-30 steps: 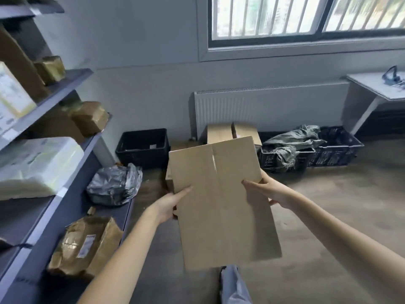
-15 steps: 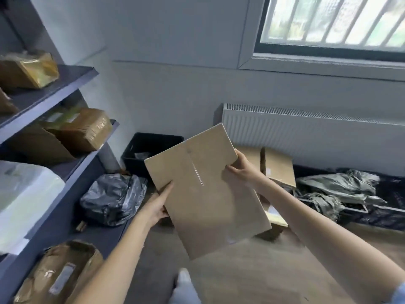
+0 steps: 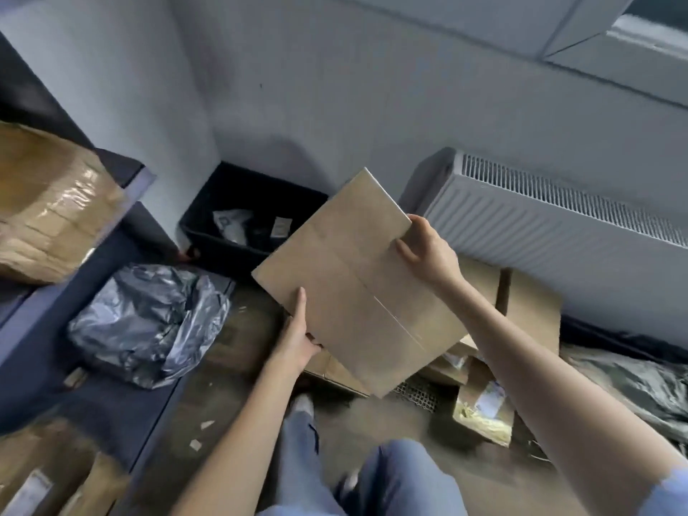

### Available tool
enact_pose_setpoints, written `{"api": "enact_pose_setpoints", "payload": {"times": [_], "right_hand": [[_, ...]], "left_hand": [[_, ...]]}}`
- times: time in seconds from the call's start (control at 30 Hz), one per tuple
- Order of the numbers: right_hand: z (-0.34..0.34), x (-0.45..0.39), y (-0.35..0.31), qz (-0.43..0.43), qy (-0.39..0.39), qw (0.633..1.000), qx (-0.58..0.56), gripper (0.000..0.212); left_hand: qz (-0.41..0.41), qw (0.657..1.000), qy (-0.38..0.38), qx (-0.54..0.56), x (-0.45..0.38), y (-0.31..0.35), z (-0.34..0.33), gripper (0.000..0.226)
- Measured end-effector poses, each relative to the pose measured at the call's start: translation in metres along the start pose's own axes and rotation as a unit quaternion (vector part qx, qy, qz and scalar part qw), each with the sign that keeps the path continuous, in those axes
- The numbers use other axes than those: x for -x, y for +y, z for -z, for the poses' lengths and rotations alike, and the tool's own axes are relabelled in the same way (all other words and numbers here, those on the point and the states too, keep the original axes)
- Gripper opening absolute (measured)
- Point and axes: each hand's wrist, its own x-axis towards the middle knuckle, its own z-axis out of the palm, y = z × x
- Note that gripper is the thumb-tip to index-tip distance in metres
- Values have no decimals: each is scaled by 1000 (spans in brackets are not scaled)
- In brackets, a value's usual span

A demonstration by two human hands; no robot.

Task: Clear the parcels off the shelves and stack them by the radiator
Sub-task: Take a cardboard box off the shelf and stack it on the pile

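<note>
Carry step, mid-air: flat cardboard parcel (image 3: 357, 288) gripped by both hands, left hand (image 3: 296, 338) at its lower edge, right hand (image 3: 424, 249) at its upper corner, tilted, above boxes already by radiator (image 3: 551, 225). Next: lower flat onto that stack (image 3: 528, 307) (looks uneven), then let go.

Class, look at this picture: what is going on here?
A person holds a flat cardboard box in both hands, the left hand at its lower edge, the right hand at its upper right edge. It is above the floor, over other boxes lying below the radiator. A grey plastic parcel and brown parcels remain on the shelves.
</note>
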Motion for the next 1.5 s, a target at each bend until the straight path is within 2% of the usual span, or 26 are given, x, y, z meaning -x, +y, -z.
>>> {"api": "enact_pose_setpoints", "payload": {"times": [0.13,0.37,0.47,0.6,0.67,0.73,0.8,0.9,1.07,1.23,1.37,1.5], "right_hand": [[-68,-76,53,20,-62,998,4,47],[-232,-221,174,55,-178,982,38,46],[-281,-267,220,35,-218,974,43,48],[-308,-296,270,-44,-321,946,10,58],[-313,-286,290,-23,-390,920,34,68],[-319,-270,300,18,-430,896,107,73],[-322,-262,302,12,-439,886,147,74],[-317,-249,297,-44,-445,881,156,73],[-275,-211,277,-61,-480,858,175,70],[-196,-176,239,-71,-455,872,164,67],[-139,-135,172,-16,-438,877,198,62],[-110,-61,67,100,-420,881,196,53]], "left_hand": [[68,991,93,69,-91,-24,-7,71],[109,981,103,121,-277,-97,-18,75],[139,978,97,122,-339,-124,-36,66],[188,981,42,33,-394,-132,-68,61],[224,974,-2,-12,-411,-120,-85,57],[231,971,-31,-47,-417,-106,-102,56],[225,969,-56,-81,-411,-98,-120,58],[230,957,-60,-166,-384,-94,-144,57],[192,942,27,-272,-308,-91,-126,46],[160,930,126,-306,-205,-50,-46,51],[61,908,211,-358,-103,-8,20,49],[-44,888,276,-365,3,3,76,44]]}}
